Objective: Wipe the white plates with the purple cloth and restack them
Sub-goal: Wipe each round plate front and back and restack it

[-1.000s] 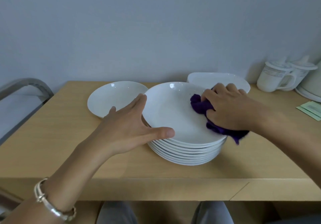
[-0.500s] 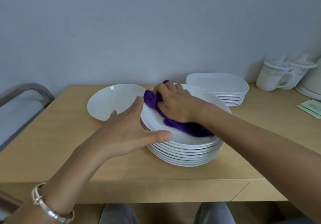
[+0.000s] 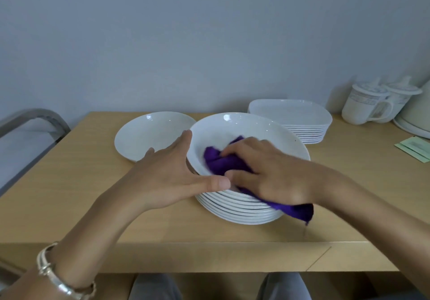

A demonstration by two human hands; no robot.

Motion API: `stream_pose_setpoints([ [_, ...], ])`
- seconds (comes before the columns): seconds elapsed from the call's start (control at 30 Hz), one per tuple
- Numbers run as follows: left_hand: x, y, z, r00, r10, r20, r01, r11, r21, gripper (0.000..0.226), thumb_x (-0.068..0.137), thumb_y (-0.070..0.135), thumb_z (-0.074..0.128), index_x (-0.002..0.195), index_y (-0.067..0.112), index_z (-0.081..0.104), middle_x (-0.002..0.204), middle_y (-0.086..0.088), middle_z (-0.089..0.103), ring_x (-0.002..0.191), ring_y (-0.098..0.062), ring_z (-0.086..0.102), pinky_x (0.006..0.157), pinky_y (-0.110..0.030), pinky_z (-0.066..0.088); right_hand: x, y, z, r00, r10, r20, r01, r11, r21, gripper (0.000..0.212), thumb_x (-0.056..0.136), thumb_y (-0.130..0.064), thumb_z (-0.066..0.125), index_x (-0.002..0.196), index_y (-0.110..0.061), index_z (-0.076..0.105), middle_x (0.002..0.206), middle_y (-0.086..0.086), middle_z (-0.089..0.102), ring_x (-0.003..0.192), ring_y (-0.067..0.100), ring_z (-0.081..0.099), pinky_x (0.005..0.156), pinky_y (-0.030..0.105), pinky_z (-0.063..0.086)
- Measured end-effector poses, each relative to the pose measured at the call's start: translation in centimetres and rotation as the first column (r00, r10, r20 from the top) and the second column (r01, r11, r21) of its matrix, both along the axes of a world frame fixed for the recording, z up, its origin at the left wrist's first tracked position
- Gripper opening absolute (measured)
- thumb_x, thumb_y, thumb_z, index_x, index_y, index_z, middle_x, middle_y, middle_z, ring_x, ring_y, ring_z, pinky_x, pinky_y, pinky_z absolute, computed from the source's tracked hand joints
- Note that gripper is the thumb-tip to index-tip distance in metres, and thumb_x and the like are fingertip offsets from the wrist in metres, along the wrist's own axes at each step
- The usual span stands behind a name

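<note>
The right grip is bunched on the cloth, fingers curled over it and pressing it into the near-left part of the top plate; a tail of cloth hangs over the near-right rim of the stack. The left grip lies spread with straight fingers, thumb along the near rim and fingers against the left rim, steadying and clasping nothing. The stack stands mid-counter, not far from the front edge. The plates look glazed, stiff and breakable, likely slick to bare fingers, and the whole stack is probably heavy. One plate is best taken by its rim, thumb above and fingers beneath. The cloth is soft and limp and will bunch wherever it is pinched. A lone plate lies just beside the stack on the left, probably the place for wiped ones, so a lifted plate must clear both rims. Square plates stand behind on the right, with mugs farther right. The widest room for a move is on the near left.
</note>
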State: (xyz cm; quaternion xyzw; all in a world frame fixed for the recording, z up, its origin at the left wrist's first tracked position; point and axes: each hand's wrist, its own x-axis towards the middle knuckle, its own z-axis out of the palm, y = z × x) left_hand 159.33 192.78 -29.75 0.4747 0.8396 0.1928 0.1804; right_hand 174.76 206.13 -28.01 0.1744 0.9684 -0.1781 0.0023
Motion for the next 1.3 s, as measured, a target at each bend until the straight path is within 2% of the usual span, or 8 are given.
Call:
stream_pose_setpoints([
  [0.13, -0.2, 0.0, -0.2, 0.999, 0.017, 0.048, -0.017, 1.0, 0.001, 0.119, 0.037, 0.093, 0.049, 0.139, 0.044, 0.015, 0.118, 0.029, 0.036, 0.134, -0.016, 0.037, 0.104, -0.036, 0.041, -2.5, -0.6, -0.7, 0.99, 0.12, -0.069, -0.124, 0.991, -0.059, 0.041, 0.099, -0.036, 0.036, 0.139, -0.036, 0.028, 0.139, -0.009, 0.034, 0.123, 0.014, 0.029, 0.106, 0.035, 0.025],
  [0.27, -0.2, 0.0, -0.1, 0.996, 0.001, 0.087, -0.006, 0.999, 0.053, 0.101, 0.039, 0.091, 0.057, 0.127, 0.058, 0.02, 0.112, 0.046, 0.041, 0.128, -0.006, 0.04, 0.101, -0.03, 0.041, -5.6, 1.5, -1.9, 0.988, 0.095, -0.119, -0.081, 0.99, 0.113, 0.038, 0.098, -0.032, 0.039, 0.135, -0.03, 0.032, 0.138, -0.001, 0.036, 0.122, 0.023, 0.032, 0.103, 0.041, 0.028],
  [0.4, -0.3, 0.0, -0.1, 0.998, 0.025, 0.06, -0.025, 1.0, 0.0, 0.131, 0.039, 0.095, 0.053, 0.15, 0.052, 0.001, 0.154, 0.025, 0.031, 0.148, -0.017, 0.025, 0.114, -0.041, 0.033, -7.4, 4.6, -2.2, 0.986, -0.041, -0.164, 0.087, 0.954, 0.288, 0.04, 0.096, -0.03, 0.041, 0.136, -0.024, 0.036, 0.139, 0.008, 0.036, 0.127, 0.032, 0.034, 0.108, 0.044, 0.026],
  [0.53, -0.2, 0.0, 0.0, 0.998, 0.063, 0.023, -0.061, 0.996, -0.067, 0.144, 0.033, 0.099, 0.048, 0.154, 0.043, -0.007, 0.158, 0.023, 0.023, 0.15, -0.019, 0.019, 0.117, -0.043, 0.029, -4.0, 7.8, -2.1, 0.968, -0.176, -0.177, 0.238, 0.862, 0.447, 0.039, 0.096, -0.03, 0.044, 0.133, -0.02, 0.041, 0.136, 0.01, 0.038, 0.121, 0.034, 0.036, 0.1, 0.045, 0.035],
  [0.9, 0.0, -0.1, 0.4, 1.0, 0.017, 0.004, -0.016, 0.999, -0.04, 0.136, 0.035, 0.097, 0.044, 0.153, 0.04, 0.006, 0.152, 0.026, 0.032, 0.146, -0.014, 0.03, 0.118, -0.044, 0.026, 1.3, 7.3, -0.6, 0.831, -0.535, -0.149, 0.556, 0.799, 0.229, 0.032, 0.098, -0.029, 0.038, 0.126, -0.017, 0.047, 0.12, 0.012, 0.047, 0.091, 0.033, 0.051, 0.076, 0.034, 0.038],
  [1.03, -0.3, -0.1, 0.0, 1.0, 0.012, 0.023, -0.012, 1.0, -0.017, 0.137, 0.036, 0.098, 0.046, 0.152, 0.042, 0.003, 0.157, 0.024, 0.025, 0.146, -0.017, 0.03, 0.115, -0.043, 0.031, 1.4, 2.5, -1.6, 0.915, -0.393, -0.093, 0.396, 0.83, 0.394, 0.033, 0.094, -0.033, 0.039, 0.122, -0.018, 0.049, 0.127, 0.01, 0.046, 0.109, 0.035, 0.049, 0.093, 0.04, 0.04],
  [1.17, -0.5, -0.1, -0.4, 0.997, -0.012, 0.07, 0.01, 0.999, 0.037, 0.141, 0.03, 0.103, 0.051, 0.152, 0.043, 0.01, 0.153, 0.021, 0.035, 0.143, -0.016, 0.035, 0.111, -0.042, 0.037, 0.2, -1.2, -0.3, 0.983, -0.177, -0.043, 0.181, 0.976, 0.12, 0.038, 0.096, -0.038, 0.036, 0.132, -0.025, 0.041, 0.135, 0.002, 0.041, 0.12, 0.025, 0.044, 0.1, 0.034, 0.032],
  [1.3, -0.5, -0.1, -0.2, 0.994, -0.018, 0.109, 0.013, 0.999, 0.049, 0.149, 0.032, 0.096, 0.056, 0.157, 0.035, 0.003, 0.151, 0.021, 0.036, 0.143, -0.011, 0.033, 0.115, -0.036, 0.033, -2.5, -1.8, 0.1, 1.0, 0.013, 0.021, -0.013, 0.999, -0.031, 0.049, 0.099, -0.036, 0.038, 0.145, -0.031, 0.025, 0.149, -0.001, 0.027, 0.136, 0.022, 0.026, 0.114, 0.038, 0.015],
])
